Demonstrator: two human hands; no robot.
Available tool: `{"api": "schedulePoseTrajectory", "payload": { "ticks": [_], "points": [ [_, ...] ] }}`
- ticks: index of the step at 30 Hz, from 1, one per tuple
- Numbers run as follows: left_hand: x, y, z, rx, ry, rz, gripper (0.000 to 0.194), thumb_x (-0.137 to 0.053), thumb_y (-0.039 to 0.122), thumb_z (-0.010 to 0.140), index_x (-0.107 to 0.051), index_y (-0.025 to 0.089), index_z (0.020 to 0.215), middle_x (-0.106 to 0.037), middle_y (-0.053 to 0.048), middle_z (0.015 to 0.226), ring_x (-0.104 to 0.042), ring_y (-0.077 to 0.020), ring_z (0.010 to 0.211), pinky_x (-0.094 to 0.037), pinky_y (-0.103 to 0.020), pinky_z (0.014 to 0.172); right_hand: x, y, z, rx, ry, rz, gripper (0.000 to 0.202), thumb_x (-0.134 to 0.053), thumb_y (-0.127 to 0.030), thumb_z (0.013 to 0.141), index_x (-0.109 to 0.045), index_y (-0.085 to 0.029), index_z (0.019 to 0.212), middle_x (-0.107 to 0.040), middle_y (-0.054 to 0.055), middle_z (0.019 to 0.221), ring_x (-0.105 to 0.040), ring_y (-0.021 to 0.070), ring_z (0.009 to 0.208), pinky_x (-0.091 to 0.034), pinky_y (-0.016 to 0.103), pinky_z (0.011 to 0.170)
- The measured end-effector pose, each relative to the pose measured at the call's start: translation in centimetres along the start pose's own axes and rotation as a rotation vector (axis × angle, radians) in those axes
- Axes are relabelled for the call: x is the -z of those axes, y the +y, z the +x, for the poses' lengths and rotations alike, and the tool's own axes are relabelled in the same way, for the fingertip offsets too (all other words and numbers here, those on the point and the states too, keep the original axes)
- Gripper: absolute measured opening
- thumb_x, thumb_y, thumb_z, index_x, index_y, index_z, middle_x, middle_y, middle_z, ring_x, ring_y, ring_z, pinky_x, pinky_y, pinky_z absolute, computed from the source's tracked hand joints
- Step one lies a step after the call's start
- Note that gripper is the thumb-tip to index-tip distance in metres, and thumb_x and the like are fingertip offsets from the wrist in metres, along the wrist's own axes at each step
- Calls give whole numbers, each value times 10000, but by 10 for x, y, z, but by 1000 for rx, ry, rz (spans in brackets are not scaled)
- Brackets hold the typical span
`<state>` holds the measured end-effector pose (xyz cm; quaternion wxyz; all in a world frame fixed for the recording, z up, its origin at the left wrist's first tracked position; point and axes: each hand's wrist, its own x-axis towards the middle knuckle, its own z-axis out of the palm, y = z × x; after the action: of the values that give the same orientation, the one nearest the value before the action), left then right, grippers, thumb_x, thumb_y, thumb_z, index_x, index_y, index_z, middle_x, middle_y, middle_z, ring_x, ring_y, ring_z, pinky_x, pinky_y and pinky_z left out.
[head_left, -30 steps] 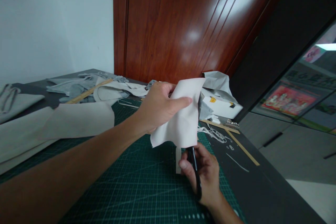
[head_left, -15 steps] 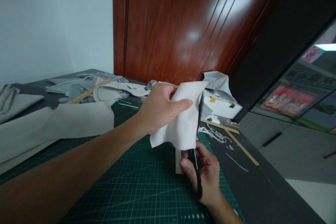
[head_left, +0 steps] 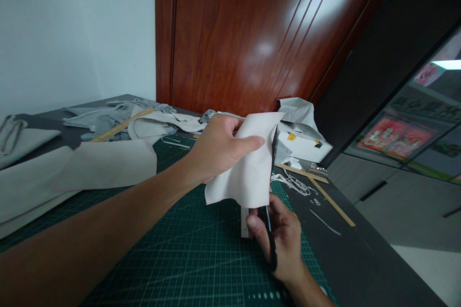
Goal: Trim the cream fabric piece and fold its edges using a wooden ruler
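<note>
Fingers of the left hand (head_left: pixel 219 148) grip a white sheet (head_left: pixel 252 172), thumb laid across its face, and down come the right hand's (head_left: pixel 284 235) fingers, curled around the black scissors (head_left: pixel 272 252) at the handles! Sheet above the mat, just beyond those right fingertips, the blades at its right edge. Biggest thing out there, the reddish-brown door (head_left: pixel 234 38), well beyond both sets of fingers. Under them, the dark tabletop (head_left: pixel 367 259) and, on it, the green cutting mat (head_left: pixel 180 254). Left of the left fingers, pale flat pieces (head_left: pixel 115 165), with a crumpled grey cloth heap (head_left: pixel 108 117) behind. Past the right fingers, a white box (head_left: pixel 309 148); over to their right, a slim wooden strip (head_left: pixel 333 201); and, smaller again, tangled white cords (head_left: pixel 295 183) just beyond them, slightly right!
</note>
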<state>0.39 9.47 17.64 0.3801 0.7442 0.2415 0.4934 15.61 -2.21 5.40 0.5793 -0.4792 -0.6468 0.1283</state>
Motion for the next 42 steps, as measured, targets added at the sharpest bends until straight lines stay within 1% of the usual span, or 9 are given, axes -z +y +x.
{"api": "schedulePoseTrajectory", "payload": {
  "ticks": [7, 12, 18, 23, 30, 36, 39, 42],
  "points": [
    [0, 1, 0, 21, -3, 10, 207, -749, 345, 779, -767, 139, 788, -754, -51, 753, -667, -187, 631, -407, -254, 502, -1, 1, -1, -14, -5, 3, 205, -764, -388, 927, -668, -220, 994, -622, -56, 617, -568, 120, 455, -437, 210, 435],
    [0, 1, 0, 18, 1, 13, 206, -751, 348, 776, -760, 142, 774, -751, -50, 745, -666, -187, 632, -398, -256, 505, 0, 1, -1, 9, 4, -24, 193, -758, -375, 932, -675, -218, 1009, -631, -57, 618, -579, 121, 453, -450, 210, 436],
    [0, 1, 0, 30, 7, 6, 203, -756, 347, 770, -764, 145, 785, -752, -48, 753, -667, -185, 631, -397, -258, 508, 0, -2, 1, 24, 3, -41, 184, -745, -374, 942, -675, -214, 1000, -640, -57, 601, -591, 120, 439, -453, 203, 426],
    [-1, 1, 0, 22, 19, 17, 210, -751, 357, 763, -749, 147, 759, -745, -53, 745, -661, -191, 631, -395, -265, 502, 0, -4, 1, 36, 0, -72, 168, -737, -369, 946, -668, -216, 957, -643, -59, 579, -592, 116, 423, -456, 194, 415],
    [0, 1, 1, 44, 17, 25, 215, -744, 364, 754, -763, 151, 775, -756, -57, 745, -685, -211, 635, -399, -274, 497, 0, -3, 0, 13, 9, -69, 178, -747, -366, 939, -675, -213, 994, -648, -61, 585, -600, 119, 426, -467, 194, 413],
    [-1, -1, 1, 28, 19, 27, 216, -752, 369, 753, -766, 154, 773, -762, -55, 748, -680, -203, 631, -401, -270, 493, 0, -2, 0, 5, 14, -58, 184, -752, -366, 935, -682, -211, 1007, -651, -59, 592, -603, 121, 426, -473, 198, 411],
    [-1, -1, 0, 29, 17, 3, 206, -754, 357, 751, -765, 153, 778, -766, -55, 757, -687, -203, 640, -408, -269, 499, -1, -4, 1, 8, 25, -76, 173, -760, -353, 921, -688, -209, 986, -649, -61, 585, -601, 119, 423, -473, 193, 406],
    [-1, 0, -1, 36, 15, -18, 199, -754, 349, 746, -759, 152, 775, -764, -55, 756, -688, -203, 639, -414, -270, 502, 0, -4, 1, 6, 20, -74, 177, -758, -347, 925, -692, -204, 1007, -647, -61, 589, -603, 119, 425, -472, 193, 409]
  ]
}}
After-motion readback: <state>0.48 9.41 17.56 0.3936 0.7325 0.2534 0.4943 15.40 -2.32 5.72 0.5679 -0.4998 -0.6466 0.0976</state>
